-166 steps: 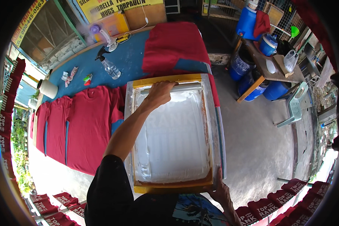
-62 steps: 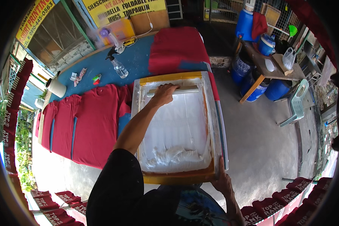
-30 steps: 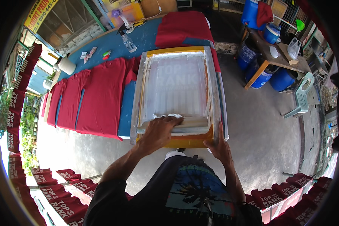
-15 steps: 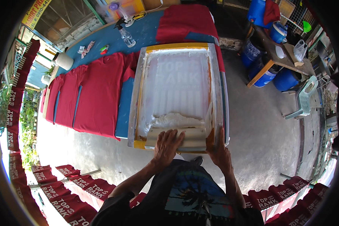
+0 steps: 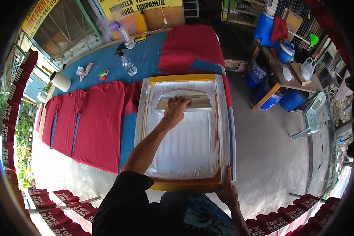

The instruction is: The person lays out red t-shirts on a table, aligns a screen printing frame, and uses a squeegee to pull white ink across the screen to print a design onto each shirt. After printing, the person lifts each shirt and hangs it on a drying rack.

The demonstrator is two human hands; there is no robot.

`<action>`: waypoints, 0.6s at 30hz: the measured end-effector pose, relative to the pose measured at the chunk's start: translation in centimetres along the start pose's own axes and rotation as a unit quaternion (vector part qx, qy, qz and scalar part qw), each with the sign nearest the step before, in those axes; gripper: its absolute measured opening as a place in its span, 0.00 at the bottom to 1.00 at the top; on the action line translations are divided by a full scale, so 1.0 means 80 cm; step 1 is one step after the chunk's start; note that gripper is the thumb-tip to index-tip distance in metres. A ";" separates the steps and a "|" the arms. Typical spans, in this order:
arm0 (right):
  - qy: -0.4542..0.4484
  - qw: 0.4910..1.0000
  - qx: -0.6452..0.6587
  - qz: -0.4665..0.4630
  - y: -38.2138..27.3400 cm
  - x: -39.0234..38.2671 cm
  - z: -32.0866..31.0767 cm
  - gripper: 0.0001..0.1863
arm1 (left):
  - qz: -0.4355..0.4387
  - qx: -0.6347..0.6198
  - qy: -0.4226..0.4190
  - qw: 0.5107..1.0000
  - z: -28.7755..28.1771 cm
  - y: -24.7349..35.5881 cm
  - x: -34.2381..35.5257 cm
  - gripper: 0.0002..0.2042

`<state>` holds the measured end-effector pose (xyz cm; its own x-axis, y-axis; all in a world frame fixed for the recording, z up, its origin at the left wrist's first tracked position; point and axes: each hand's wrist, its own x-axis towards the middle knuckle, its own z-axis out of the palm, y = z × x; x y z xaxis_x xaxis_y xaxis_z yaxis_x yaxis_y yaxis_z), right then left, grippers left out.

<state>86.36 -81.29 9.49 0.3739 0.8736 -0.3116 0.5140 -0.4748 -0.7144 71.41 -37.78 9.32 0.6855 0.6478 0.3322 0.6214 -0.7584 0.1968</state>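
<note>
A screen printing frame (image 5: pixel 223 133) lies flat on the blue table, its pale mesh (image 5: pixel 181 157) smeared with white ink around a faint stencil of letters and stripes. My left hand (image 5: pixel 175 110) is closed over a wide squeegee (image 5: pixel 200 104), which rests across the mesh near its far end. A ridge of white ink (image 5: pixel 177 93) lies just beyond the blade. At the near right corner, my right hand (image 5: pixel 226 192) grips the frame's edge, with fingers along its side; part of the hand is hard to make out.
Maroon shirts (image 5: pixel 102 122) lie spread on the table (image 5: pixel 78 63) to the left, and maroon cloth (image 5: pixel 181 45) at the far end. A spray bottle (image 5: pixel 128 65) stands behind the frame. Blue drums, a wooden bench (image 5: pixel 277 74) and a plastic chair (image 5: pixel 312 116) are at right; printed shirts hang behind me.
My left hand has pushed the squeegee from the near end of the mesh to the far end, with the ink ahead of it. My right hand stays at the frame's near right corner.
</note>
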 end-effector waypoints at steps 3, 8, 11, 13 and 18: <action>0.005 1.000 0.001 0.006 -0.004 0.001 0.000 0.68 | 0.007 -0.026 -0.060 0.998 -0.017 -0.018 0.037 0.28; -0.003 1.000 -0.010 0.026 -0.005 0.008 -0.002 0.69 | 0.004 -0.055 -0.159 0.986 -0.085 -0.030 0.065 0.32; 0.001 1.000 -0.006 0.025 -0.003 0.007 -0.003 0.70 | 0.013 -0.058 -0.134 0.989 -0.101 -0.037 0.085 0.33; 0.004 1.000 -0.006 0.022 -0.003 0.004 -0.002 0.70 | 0.016 -0.049 -0.143 0.988 -0.092 -0.043 0.100 0.33; 0.000 1.000 -0.008 0.015 -0.004 0.002 0.003 0.70 | 0.004 -0.040 -0.181 0.983 -0.042 -0.062 0.110 0.33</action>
<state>86.07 -81.00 9.50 0.3893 0.8589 -0.3327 0.5147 -0.5024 -0.6947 73.11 -28.58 14.36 0.7896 0.6134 -0.0136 0.5933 -0.7577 0.2717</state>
